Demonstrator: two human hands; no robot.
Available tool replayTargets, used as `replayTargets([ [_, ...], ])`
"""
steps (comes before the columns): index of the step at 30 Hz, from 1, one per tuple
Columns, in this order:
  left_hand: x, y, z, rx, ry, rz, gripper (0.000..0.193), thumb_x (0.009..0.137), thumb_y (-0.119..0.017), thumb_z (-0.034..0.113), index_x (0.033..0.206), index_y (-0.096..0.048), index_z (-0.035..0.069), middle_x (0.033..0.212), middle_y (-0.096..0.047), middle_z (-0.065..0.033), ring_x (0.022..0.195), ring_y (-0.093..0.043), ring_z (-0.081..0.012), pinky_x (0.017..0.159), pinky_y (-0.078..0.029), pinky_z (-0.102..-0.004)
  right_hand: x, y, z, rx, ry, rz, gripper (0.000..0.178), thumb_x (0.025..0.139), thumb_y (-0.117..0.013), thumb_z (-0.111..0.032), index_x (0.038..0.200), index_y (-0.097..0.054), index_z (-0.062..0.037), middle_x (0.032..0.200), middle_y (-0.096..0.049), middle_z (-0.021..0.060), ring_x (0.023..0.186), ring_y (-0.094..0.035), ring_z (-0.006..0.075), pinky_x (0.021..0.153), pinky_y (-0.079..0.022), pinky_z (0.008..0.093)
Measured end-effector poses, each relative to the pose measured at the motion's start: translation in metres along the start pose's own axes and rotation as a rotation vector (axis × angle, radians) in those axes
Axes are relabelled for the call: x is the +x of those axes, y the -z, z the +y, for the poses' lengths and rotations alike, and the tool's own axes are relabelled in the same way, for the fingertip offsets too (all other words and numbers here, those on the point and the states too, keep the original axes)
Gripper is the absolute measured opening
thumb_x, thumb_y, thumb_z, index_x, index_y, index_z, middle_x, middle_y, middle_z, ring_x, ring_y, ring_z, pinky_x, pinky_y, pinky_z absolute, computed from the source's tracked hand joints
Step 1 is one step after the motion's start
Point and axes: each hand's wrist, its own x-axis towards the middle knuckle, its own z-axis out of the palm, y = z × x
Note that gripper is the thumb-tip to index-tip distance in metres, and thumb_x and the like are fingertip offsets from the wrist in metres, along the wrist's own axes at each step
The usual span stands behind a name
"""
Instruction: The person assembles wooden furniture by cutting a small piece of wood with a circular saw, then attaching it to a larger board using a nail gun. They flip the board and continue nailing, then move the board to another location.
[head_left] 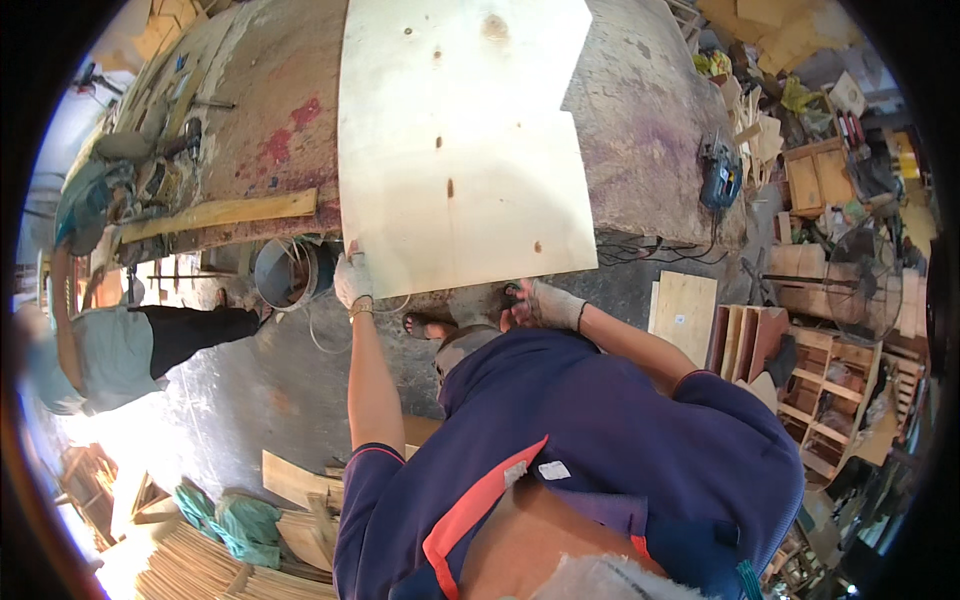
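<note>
A large pale plywood sheet (pixel 460 215) with several dark knots lies on the workbench (pixel 640 130), its near edge overhanging the front. A step is cut into its right side. My left hand (pixel 354 281), in a light work glove, grips the sheet's near left corner, with part of the fingers hidden. In a similar glove with bare fingertips, my right hand (pixel 545 304) is just below the near edge, apart from the sheet. Its fingers look loosely bent and spread, with nothing clearly in them.
A blue power tool (pixel 720 178) with a cable rests at the bench's right end. Left of the sheet lies a wooden strip (pixel 225 211); a bucket (pixel 285 273) stands below. Another person (pixel 110 350) is at far left. Boards (pixel 683 312) and a fan (pixel 862 280) stand right.
</note>
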Motion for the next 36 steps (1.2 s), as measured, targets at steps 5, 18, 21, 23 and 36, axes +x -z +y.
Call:
replayTargets([
  [5,0.010,-0.011,-0.007,-0.018,-0.051,-0.008,0.074,0.100,-0.049,0.067,0.102,-0.071,-0.003,0.092,-0.074,-0.0243,0.083,-0.069,-0.0424,0.074,-0.052,-0.0502,0.024,0.036,0.009,0.154,0.420,0.073,0.050,0.105,-0.056,-0.050,0.105,-0.067,-0.0010,0.085,-0.070,0.0077,0.068,-0.064,0.0156,0.055,-0.049,0.0294],
  [18,-0.197,-0.139,0.079,-0.209,0.059,-0.104,0.062,0.100,-0.056,0.056,0.112,-0.068,-0.003,0.097,-0.072,-0.0260,0.085,-0.068,-0.0394,0.076,-0.051,-0.0479,-0.041,0.212,-0.025,0.365,0.709,0.545,0.039,0.105,-0.058,-0.049,0.085,-0.055,-0.0157,0.063,-0.050,-0.0027,0.052,-0.049,0.0132,0.050,-0.044,0.0312],
  [21,-0.200,-0.136,0.082,-0.275,0.079,-0.135,0.068,0.099,-0.057,0.059,0.120,-0.066,-0.006,0.105,-0.073,-0.0261,0.093,-0.069,-0.0369,0.082,-0.052,-0.0451,-0.046,0.222,-0.030,0.298,0.647,0.542,0.044,0.104,-0.058,-0.051,0.083,-0.058,-0.0122,0.067,-0.054,-0.0007,0.053,-0.054,0.0148,0.049,-0.049,0.0321],
  [23,-0.198,-0.130,0.077,-0.424,0.128,-0.294,0.074,0.098,-0.058,0.061,0.126,-0.064,-0.007,0.113,-0.073,-0.0267,0.102,-0.070,-0.0368,0.088,-0.052,-0.0443,-0.055,0.220,-0.034,0.088,0.564,0.676,0.050,0.103,-0.055,-0.057,0.082,-0.060,-0.0113,0.067,-0.055,-0.0004,0.052,-0.054,0.0172,0.048,-0.051,0.0349],
  [36,-0.222,-0.081,-0.008,-0.915,0.571,-0.387,0.076,0.098,-0.061,0.062,0.142,-0.049,0.001,0.111,-0.068,-0.0146,0.077,-0.067,-0.0195,0.065,-0.055,-0.0328,-0.060,0.072,-0.101,-1.121,0.721,0.525,0.051,0.098,-0.060,-0.042,0.072,-0.066,0.0017,0.053,-0.058,0.0111,0.045,-0.062,0.0212,0.049,-0.048,0.0374],
])
